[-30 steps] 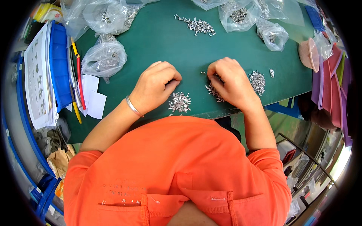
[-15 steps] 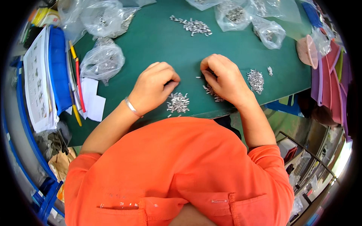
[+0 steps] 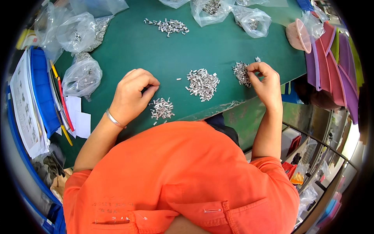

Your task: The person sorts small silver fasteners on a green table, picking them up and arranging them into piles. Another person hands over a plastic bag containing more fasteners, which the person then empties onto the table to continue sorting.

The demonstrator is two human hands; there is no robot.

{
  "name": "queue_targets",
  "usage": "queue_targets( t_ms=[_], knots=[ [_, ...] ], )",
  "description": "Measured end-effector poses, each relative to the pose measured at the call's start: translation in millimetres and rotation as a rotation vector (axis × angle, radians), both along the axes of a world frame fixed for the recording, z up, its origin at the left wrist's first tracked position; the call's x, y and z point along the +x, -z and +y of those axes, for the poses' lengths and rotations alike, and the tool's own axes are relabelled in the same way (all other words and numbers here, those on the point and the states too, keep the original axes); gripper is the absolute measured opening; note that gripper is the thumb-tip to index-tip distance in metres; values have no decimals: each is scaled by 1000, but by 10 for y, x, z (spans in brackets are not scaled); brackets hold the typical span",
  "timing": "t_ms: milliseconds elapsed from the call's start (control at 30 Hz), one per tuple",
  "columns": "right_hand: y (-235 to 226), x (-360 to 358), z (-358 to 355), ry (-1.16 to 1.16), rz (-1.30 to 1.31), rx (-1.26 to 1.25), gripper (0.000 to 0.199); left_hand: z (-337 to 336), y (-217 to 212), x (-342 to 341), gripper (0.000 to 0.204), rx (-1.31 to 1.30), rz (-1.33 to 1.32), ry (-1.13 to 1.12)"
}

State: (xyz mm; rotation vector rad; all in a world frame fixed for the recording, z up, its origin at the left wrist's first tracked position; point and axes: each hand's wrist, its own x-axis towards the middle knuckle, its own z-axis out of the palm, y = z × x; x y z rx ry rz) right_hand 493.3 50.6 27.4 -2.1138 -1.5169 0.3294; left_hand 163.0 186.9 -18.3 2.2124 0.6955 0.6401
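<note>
My left hand [image 3: 134, 93] hovers over the green table, thumb and fingertips pinched together; anything between them is hidden. Just below its fingertips lies a small pile of short silvery metal pieces [image 3: 162, 108]. At the right, my right hand [image 3: 267, 82] has its thumb and forefinger closed together at the edge of another pile of small metal pieces [image 3: 241, 73]; what they grip is too small to make out. Between the hands spreads a larger middle pile of the pieces [image 3: 203, 84], with a single loose metal piece [image 3: 179, 79] to its left.
A further heap of metal pieces [image 3: 170, 26] lies farther back. Clear plastic bags [image 3: 82, 76] of parts line the left and far sides. A blue file holder [image 3: 44, 91] with papers and pens stands left. A pink cup [image 3: 299, 36] sits near the right edge.
My right hand has moved rightward from the middle pile to the right pile, uncovering the middle one. My left hand stays pinched near its pile. The whole view has shifted.
</note>
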Motion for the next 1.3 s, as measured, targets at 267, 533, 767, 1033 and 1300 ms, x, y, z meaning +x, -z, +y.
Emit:
queue_targets(
  t_ms=[267,533,767,1033,1300],
  knots=[
    [154,-774,516,-514,129,214,15,-6,-5,-3,11,-20,-14,-21],
    [199,-1006,685,-595,159,131,15,-8,-20,-20,12,-5,-4,-29],
    [98,-745,500,-413,323,155,22,-10,-16,4,13,-91,-38,-52],
    [85,-760,438,-427,320,64,21,-77,-49,6,25,-382,-226,-100],
    [33,-1065,570,-589,411,205,19,-132,-37,56,29,-418,-411,-81]
  ],
)
